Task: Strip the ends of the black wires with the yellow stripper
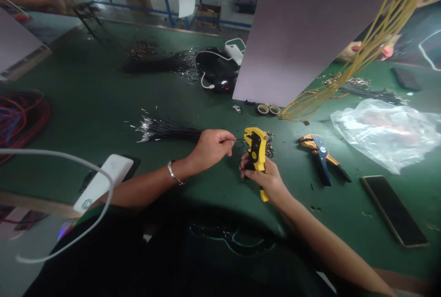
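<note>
My left hand point(215, 148) pinches a thin black wire, whose end points right toward the jaws of a yellow and black hand tool point(257, 148). That tool stands upright in my right hand point(263, 173), its fingers wrapped round the handles. Behind my left hand lies a bundle of black wires point(175, 131) with shiny metal ends at its left. Small metal terminals point(269, 144) are heaped just behind the yellow tool. Whether the wire touches the jaws is too small to tell.
Blue and orange pliers point(320, 157), a phone point(394, 210) and a plastic bag point(386, 131) lie right. Tape rolls point(268, 109) sit beneath a pale panel point(296, 30) beside hanging yellow wires point(365, 67). A white power bank point(103, 182) is left. Another person's hands point(375, 51) show back right.
</note>
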Action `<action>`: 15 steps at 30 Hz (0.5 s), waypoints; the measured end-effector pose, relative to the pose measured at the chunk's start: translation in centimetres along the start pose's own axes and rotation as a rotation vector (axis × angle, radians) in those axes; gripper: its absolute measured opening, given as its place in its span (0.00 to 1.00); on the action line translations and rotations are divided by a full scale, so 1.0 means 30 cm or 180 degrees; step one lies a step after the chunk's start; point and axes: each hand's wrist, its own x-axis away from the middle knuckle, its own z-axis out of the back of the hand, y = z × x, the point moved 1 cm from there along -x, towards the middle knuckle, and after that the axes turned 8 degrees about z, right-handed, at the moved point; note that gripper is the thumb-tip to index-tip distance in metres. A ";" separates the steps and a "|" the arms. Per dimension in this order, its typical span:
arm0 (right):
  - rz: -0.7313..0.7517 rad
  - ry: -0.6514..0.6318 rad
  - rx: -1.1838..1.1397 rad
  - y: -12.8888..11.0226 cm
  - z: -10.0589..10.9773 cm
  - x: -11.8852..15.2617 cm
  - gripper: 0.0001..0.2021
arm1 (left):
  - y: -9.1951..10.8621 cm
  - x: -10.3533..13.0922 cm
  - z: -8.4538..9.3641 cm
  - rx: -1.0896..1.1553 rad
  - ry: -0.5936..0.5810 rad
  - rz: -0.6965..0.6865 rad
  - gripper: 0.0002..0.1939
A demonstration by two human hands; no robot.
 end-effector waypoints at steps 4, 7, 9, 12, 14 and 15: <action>0.0020 0.0014 -0.0118 0.006 -0.001 -0.005 0.16 | 0.000 0.012 -0.016 0.0023 -0.0085 0.0006 0.10; 0.0051 -0.0007 -0.0189 0.007 0.003 -0.006 0.17 | 0.000 0.014 -0.018 -0.0003 -0.0166 0.0029 0.09; 0.0079 -0.0037 -0.0245 0.011 0.006 -0.003 0.17 | -0.003 0.010 -0.016 0.0000 -0.0176 0.0107 0.08; 0.0106 -0.0109 -0.0354 0.020 0.011 0.003 0.17 | -0.008 0.005 -0.012 0.0075 -0.0157 0.0227 0.06; 0.0108 -0.0157 -0.0422 0.026 0.013 0.006 0.18 | -0.010 0.005 -0.013 0.0145 -0.0221 0.0284 0.04; 0.0109 -0.0161 -0.0440 0.028 0.015 0.006 0.18 | -0.011 0.006 -0.016 0.0166 -0.0274 0.0306 0.04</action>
